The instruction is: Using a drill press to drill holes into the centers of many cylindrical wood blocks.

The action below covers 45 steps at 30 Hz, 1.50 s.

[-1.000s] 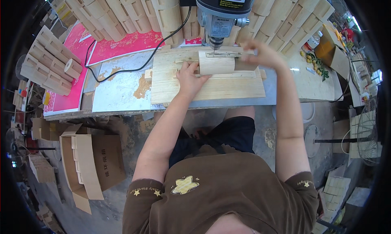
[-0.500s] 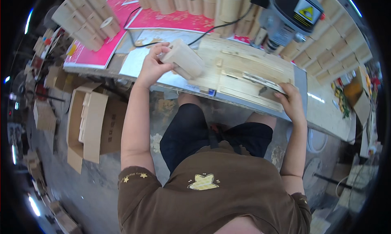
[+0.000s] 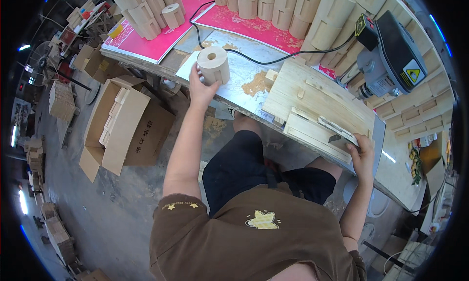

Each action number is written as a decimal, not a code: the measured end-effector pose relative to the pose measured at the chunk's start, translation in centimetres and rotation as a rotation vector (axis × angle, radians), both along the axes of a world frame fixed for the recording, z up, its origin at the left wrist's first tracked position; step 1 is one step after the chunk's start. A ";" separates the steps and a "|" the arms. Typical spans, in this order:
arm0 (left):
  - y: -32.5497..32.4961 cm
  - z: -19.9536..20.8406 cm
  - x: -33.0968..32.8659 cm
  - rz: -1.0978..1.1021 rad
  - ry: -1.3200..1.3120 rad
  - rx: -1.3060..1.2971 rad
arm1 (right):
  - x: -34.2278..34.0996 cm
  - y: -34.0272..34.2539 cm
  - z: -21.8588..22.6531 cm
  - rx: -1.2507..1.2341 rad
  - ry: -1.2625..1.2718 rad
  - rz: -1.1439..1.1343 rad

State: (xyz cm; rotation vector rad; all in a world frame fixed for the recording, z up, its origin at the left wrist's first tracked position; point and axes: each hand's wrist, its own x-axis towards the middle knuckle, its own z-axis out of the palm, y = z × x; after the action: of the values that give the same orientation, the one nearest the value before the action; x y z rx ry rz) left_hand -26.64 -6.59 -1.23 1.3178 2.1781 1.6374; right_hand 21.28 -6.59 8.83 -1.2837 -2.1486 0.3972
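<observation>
My left hand (image 3: 201, 91) is wrapped round the near side of a pale wooden cylinder (image 3: 215, 74). The cylinder stands upright at the left part of the bench, a round hole in its top and a slot in its side. On the right, my right hand (image 3: 362, 156) grips the end of a flat metal bar (image 3: 337, 128). That bar lies over a wooden jig (image 3: 312, 137) made of strips fixed to a board; nothing sits under the drill. Beyond the jig hangs a drill press head (image 3: 391, 71) with its chuck (image 3: 364, 92) pointing down.
Stacked wooden cylinders (image 3: 283, 10) line the back of the bench on pink sheets (image 3: 234, 24). A black cable (image 3: 273, 62) crosses the bench behind my left hand. Sawdust (image 3: 256, 84) lies between cylinder and jig. An open cardboard box (image 3: 146, 134) stands on the floor at left.
My left hand has turned the cylinder from tilted to upright and carried it left, away from the jig. My right hand stays on the metal bar. The whole view has swung left.
</observation>
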 end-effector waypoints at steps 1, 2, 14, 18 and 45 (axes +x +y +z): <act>0.0 -0.9 -0.4 0.000 -0.022 -0.017 | -0.2 0.1 0.1 0.022 -0.027 -0.003; 0.0 -1.6 -0.9 -0.001 -0.043 -0.034 | -0.2 0.0 0.0 0.028 -0.022 0.007; 8.6 6.7 -11.4 0.073 -0.136 0.202 | -0.2 -0.1 0.4 -0.036 -0.065 -0.060; 14.9 9.4 -19.5 0.156 0.016 0.235 | 0.0 0.1 0.0 -0.060 -0.081 -0.072; 28.4 8.4 -17.4 0.161 0.211 0.439 | -1.9 0.3 1.2 -0.084 -0.154 -0.240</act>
State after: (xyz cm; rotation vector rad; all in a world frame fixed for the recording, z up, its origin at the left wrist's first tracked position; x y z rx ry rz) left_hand -44.00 21.77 7.20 1.5129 2.1639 2.2316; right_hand 19.34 -6.28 10.01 -1.6461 -2.0873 0.3000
